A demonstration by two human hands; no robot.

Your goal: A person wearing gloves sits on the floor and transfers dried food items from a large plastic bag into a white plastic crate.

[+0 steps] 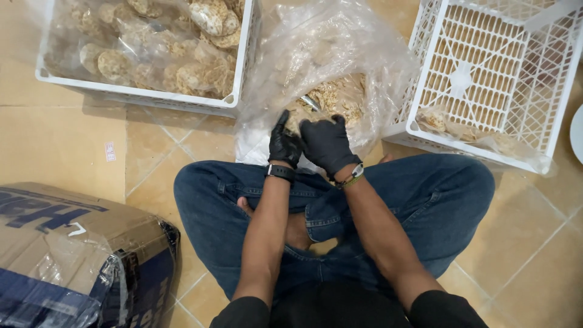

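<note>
I sit cross-legged on a tiled floor in blue jeans. Both hands wear black gloves. My left hand (283, 143) and my right hand (327, 143) meet at the mouth of a large clear plastic bag (316, 54) holding pale, crumbly round crackers (337, 97). The fingers of both hands curl around a cracker or a fold of the bag; which one is hidden. A small metal object (310, 102) lies inside the bag just beyond my fingers.
A white plastic crate (146, 94) at the upper left holds bagged round crackers. Another white lattice crate (486, 73) stands tilted at the upper right with a few crackers in plastic. A cardboard box wrapped in film (67, 255) sits at the lower left.
</note>
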